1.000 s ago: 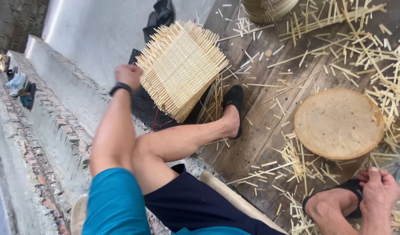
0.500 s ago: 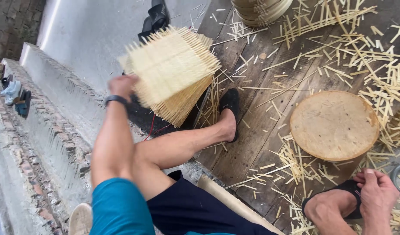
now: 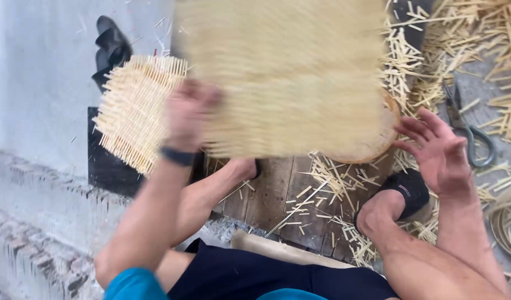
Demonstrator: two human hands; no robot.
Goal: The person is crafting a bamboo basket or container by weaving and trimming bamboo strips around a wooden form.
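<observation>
My left hand (image 3: 190, 114) grips the left edge of a square woven bamboo mat (image 3: 283, 78), which is blurred and held up across the middle of the view. A stack of similar woven mats (image 3: 134, 108) lies behind it at the left. My right hand (image 3: 436, 147) is open with fingers spread, close to the mat's right edge but apart from it. A round wooden block (image 3: 380, 141) shows partly below the mat.
Bamboo sticks (image 3: 333, 183) litter the wooden floor (image 3: 272, 191). Scissors (image 3: 471, 130) lie at the right. A black sandal (image 3: 408, 186) is on my right foot. A grey wall (image 3: 39, 83) and concrete ledge (image 3: 39, 222) run along the left.
My left hand has swung one mat off the stack toward the middle and closer to the camera. My right hand has risen from my foot and opened toward the mat.
</observation>
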